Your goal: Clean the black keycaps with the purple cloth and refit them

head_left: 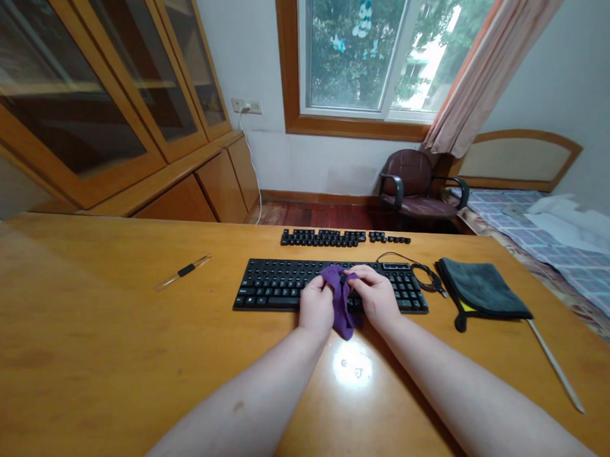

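Observation:
My left hand [316,306] and my right hand [375,294] meet over the middle of a black computer keyboard [271,285]. Both pinch a crumpled purple cloth [342,307], which hangs down between them. A small black piece [343,277], possibly a keycap, shows in the cloth's upper fold near my right fingers. Its shape is mostly hidden. Beyond the keyboard, rows of loose black keycaps [325,237] lie on the desk. The keyboard's right side has bare key stems or sockets, but the hands hide part of it.
A wooden desk [99,342] holds everything. A folded dark grey towel [480,289] and a black cable [421,275] lie right of the keyboard. A thin pen-like tool [184,271] lies left, and a long pale stick [554,365] crosses the right edge.

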Available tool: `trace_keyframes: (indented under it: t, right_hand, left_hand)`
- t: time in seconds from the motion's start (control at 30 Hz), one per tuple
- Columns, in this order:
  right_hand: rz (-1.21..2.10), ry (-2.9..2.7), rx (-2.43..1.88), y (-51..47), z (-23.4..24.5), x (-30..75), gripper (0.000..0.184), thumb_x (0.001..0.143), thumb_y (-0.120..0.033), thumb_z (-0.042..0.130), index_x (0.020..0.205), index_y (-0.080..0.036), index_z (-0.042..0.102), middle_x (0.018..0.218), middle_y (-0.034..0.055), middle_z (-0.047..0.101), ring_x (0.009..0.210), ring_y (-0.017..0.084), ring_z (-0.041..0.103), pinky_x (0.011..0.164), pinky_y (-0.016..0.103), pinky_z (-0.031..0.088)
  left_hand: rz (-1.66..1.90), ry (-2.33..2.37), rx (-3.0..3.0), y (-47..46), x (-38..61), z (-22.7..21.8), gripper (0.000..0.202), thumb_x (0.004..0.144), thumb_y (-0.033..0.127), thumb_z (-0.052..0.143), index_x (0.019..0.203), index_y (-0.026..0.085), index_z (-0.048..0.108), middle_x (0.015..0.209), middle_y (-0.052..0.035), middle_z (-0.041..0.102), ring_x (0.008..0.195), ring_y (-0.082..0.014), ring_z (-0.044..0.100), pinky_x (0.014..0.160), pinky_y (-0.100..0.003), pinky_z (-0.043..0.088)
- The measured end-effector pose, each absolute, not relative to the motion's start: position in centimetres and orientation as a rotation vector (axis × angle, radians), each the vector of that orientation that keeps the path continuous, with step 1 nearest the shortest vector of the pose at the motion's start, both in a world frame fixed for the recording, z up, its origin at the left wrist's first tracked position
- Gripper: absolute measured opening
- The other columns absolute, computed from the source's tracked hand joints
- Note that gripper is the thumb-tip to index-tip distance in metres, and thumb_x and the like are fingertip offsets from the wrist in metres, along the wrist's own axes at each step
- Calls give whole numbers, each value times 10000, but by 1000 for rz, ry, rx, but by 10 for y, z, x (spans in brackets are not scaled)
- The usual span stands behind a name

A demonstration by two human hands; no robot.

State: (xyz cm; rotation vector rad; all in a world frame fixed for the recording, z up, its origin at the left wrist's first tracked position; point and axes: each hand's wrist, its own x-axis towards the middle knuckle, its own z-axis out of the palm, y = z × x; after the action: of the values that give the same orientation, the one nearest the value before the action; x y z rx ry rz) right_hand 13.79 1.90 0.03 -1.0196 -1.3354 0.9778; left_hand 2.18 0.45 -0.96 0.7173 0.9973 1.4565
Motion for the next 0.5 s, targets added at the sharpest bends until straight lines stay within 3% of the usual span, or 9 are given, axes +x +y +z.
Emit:
trace_keyframes:
  t: [0.17, 0.37, 0.5]
  right_hand:
    - [988, -1393, -979, 21, -2, 142, 157, 707, -269, 669, 846, -263, 740, 888, 41, 620, 899, 195, 568, 848, 361, 442]
    - [964, -1520, -974, 17, 3, 141, 229, 726, -270, 660, 945, -283, 723, 936, 43, 605, 934, 201, 561, 887, 380, 425]
    - [957, -1439, -1011, 15, 1, 136, 300, 695, -270, 684, 994, -281, 698, 935, 35, 618, 917, 199, 565, 871, 372, 435]
  left_hand:
    - [1427, 913, 772, 1, 24, -9, 306, 670, 243, 665, 958, 143, 694, 857, -46, 710, 761, -143, 611, 743, -246, 461]
    - [1412, 987, 679, 0, 22, -11, 297, 677, 258, 647, 941, 129, 690, 790, -38, 711, 618, -108, 580, 577, -198, 429]
    - [1438, 1012, 666, 1, 23, -13, 300, 686, 286, 646, 929, 115, 687, 808, -56, 712, 654, -130, 606, 619, -223, 454]
